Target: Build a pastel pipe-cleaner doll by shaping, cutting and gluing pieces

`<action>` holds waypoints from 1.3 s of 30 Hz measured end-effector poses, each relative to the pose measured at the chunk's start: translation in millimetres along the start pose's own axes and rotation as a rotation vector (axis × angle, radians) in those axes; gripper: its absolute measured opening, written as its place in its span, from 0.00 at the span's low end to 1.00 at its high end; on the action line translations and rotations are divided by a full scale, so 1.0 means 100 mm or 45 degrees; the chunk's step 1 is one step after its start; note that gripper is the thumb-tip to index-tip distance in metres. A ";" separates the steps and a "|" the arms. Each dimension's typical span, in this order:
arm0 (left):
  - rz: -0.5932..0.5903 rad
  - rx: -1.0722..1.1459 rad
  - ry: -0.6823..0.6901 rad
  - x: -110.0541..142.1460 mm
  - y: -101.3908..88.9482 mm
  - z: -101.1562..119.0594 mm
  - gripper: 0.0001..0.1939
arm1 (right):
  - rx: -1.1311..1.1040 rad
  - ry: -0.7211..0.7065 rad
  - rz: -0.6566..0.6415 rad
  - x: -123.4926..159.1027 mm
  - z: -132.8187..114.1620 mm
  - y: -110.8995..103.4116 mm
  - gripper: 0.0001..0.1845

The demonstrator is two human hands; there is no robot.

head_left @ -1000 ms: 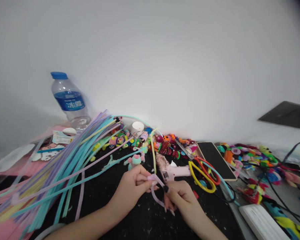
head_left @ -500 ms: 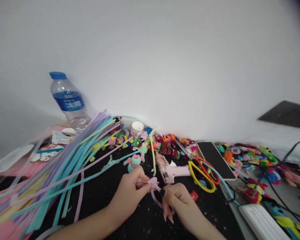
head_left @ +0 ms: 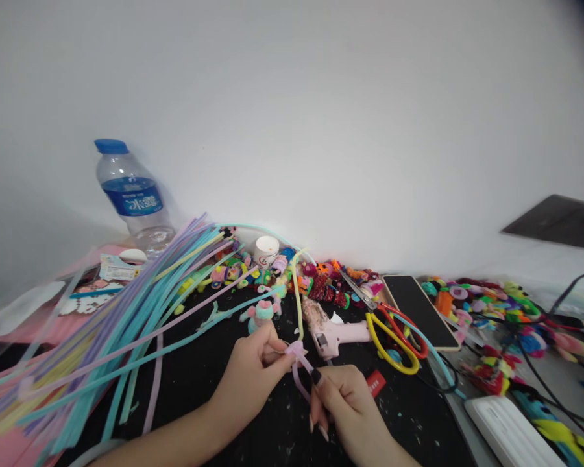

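Between my two hands is a light purple pipe cleaner [head_left: 295, 349], its top bunched into a small coil and a loop hanging below. My left hand [head_left: 260, 363] pinches the coiled part between thumb and fingers. Thumb and forefinger of my right hand [head_left: 338, 395] grip the strand a little lower on the right. Just behind my left hand stands a small pink and mint pipe-cleaner figure [head_left: 261, 314]. A pink hot glue gun [head_left: 338, 334] lies beyond my right hand, beside scissors [head_left: 394, 344] with yellow and red handles.
A bundle of pastel pipe cleaners [head_left: 150, 311] spreads across the left side. A water bottle [head_left: 133, 194] leans at the wall near a white cup [head_left: 267, 250]. To the right lie a phone [head_left: 418, 311], a white power bank [head_left: 511, 431], cables and many fuzzy figures.
My right hand has shifted slightly down and left, drawing the purple strand out a bit longer from the coil. My left hand stays almost where it was.
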State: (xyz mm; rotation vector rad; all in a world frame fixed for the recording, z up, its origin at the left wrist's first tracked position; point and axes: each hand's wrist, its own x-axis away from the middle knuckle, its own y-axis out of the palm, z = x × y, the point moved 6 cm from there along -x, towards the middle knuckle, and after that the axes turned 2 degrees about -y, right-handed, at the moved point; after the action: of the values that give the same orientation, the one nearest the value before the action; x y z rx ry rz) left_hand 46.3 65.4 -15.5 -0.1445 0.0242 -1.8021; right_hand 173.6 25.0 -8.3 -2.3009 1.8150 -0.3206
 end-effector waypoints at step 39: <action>-0.613 0.570 -0.271 0.07 0.31 0.04 0.06 | -0.512 0.207 -0.002 -0.08 0.05 -0.09 0.16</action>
State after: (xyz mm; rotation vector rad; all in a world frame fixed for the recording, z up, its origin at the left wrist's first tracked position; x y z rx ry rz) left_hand 74.8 51.6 -13.9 -0.0192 -0.6073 -2.2103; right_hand 181.7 35.2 -10.4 -2.6035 2.1216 -0.1569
